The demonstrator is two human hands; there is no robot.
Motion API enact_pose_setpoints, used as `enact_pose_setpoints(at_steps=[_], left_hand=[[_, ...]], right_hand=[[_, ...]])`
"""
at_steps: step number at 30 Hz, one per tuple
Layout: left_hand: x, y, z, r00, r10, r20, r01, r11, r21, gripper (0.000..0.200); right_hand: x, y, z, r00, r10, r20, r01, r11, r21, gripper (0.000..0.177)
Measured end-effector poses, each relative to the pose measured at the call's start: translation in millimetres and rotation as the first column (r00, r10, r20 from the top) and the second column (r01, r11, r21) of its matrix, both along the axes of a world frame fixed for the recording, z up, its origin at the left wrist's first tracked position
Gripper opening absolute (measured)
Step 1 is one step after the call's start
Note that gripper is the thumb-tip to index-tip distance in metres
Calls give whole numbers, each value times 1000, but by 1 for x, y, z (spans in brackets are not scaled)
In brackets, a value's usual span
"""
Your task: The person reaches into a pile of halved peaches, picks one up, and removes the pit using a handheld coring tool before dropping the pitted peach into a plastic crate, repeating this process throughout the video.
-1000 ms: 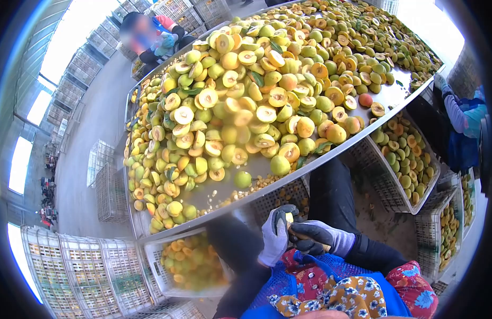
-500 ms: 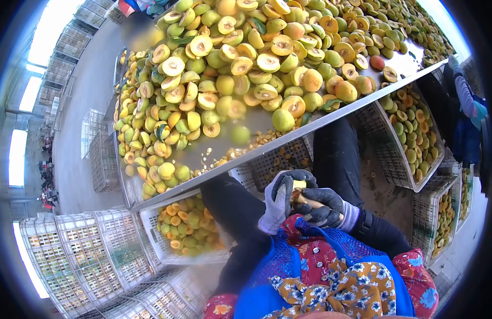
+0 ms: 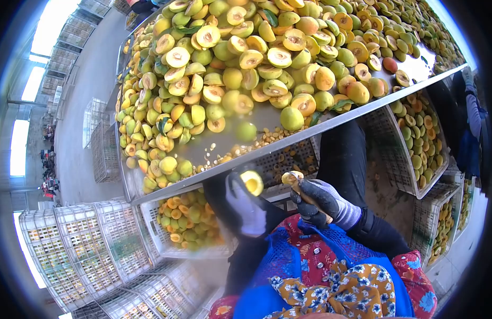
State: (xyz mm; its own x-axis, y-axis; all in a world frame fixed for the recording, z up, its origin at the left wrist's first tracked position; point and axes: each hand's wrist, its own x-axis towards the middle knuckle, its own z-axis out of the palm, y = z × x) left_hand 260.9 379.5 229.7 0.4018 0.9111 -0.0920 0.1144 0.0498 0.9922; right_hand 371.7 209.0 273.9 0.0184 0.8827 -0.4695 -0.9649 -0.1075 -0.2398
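Note:
My left hand [image 3: 245, 202], in a grey glove with dark fingers, holds a hollowed yellow peach half [image 3: 252, 183], cut face up; its fingers are slightly blurred. To its right, my right hand [image 3: 324, 201] is closed around the wooden handle of a pitting spoon [image 3: 308, 199]. A brownish peach pit [image 3: 291, 177] sits at the spoon's metal tip. Both hands are above my lap, in front of the table's metal edge [image 3: 288, 137]. Many halved peaches [image 3: 219, 69] are heaped on the table, and loose pale kernels [image 3: 267, 138] lie near its edge.
A white crate of peach halves [image 3: 166, 250] stands below my left hand. Another full crate [image 3: 421, 186] is at the right, and a crate with dark scraps [image 3: 278, 165] sits under the edge. Stacked crates [image 3: 86, 250] are at the left; a person's sleeve [image 3: 473, 117] shows far right.
My hands were together around the fruit and have moved apart. The left went leftward with the peach half; the right keeps the spoon, with the pit now at its tip.

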Motion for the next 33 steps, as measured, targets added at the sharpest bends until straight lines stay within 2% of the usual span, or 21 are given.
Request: enact_pose_setpoints(at_steps=[1,2,3,4,6,9,10,13,16,17,19,20,21,22,23,24,25,27,30,32,33], left_hand=[[-16,16,5,997,78,-23,-76,996,48,28],[-40,38,11,952,74,-297,18,955,297,28],[-58,57,16,834,139,-535,173,854,491,30],[-64,71,22,718,240,-653,266,773,576,33],[-68,86,33,438,481,-759,479,590,650,39],[2,91,50,658,132,-741,487,675,554,46],[28,91,43,615,93,-783,569,634,523,48],[87,93,5,514,-30,-857,745,512,428,53],[107,103,-7,559,-146,-816,784,412,464,50],[106,109,-14,638,-346,-688,710,611,350,48],[95,120,-25,789,-551,-272,559,828,-55,45],[83,106,-8,824,-563,58,559,793,-242,44],[74,93,6,846,-464,261,533,740,-411,48],[68,83,21,832,-438,341,554,687,-470,50],[62,75,29,813,-404,419,580,626,-522,51],[52,70,20,744,-299,598,659,476,-582,51],[48,60,22,832,-326,448,548,601,-582,54],[32,54,17,737,-354,576,676,418,-607,60],[25,20,17,845,-478,237,532,713,-458,47],[23,3,29,855,-510,96,514,807,-292,34],[21,-1,33,865,-478,152,500,802,-326,30]], right_hand=[[4,1,-4,1000,-12,-20,12,1000,-10,37],[8,1,-10,1000,-14,3,14,1000,-27,36],[12,1,-12,1000,-22,1,22,999,-47,35],[13,2,-13,1000,-29,-5,29,997,-69,35],[12,2,-29,993,-24,-118,13,995,-94,33],[8,1,-59,965,26,-261,-28,1000,-6,32],[8,3,-61,954,20,-301,-19,1000,5,31],[8,0,-47,992,23,-122,-44,985,-164,33],[6,-12,-45,998,14,61,-4,987,-161,36],[8,-9,-34,993,13,120,6,988,-157,37],[12,-6,-13,940,39,339,33,978,-205,33],[11,-5,-13,909,46,415,44,978,-203,32],[10,-3,-13,871,54,489,53,978,-201,30],[10,1,-6,819,69,569,60,977,-204,25],[10,4,-4,600,109,793,69,980,-187,24],[9,5,-3,320,136,938,73,983,-168,23],[9,7,-1,8,148,989,73,986,-148,22],[4,12,4,-132,186,974,61,982,-179,24],[-3,16,14,-271,127,954,59,992,-115,29],[-7,16,14,-275,152,949,65,988,-139,29],[-9,16,13,-277,163,947,67,986,-151,29]])
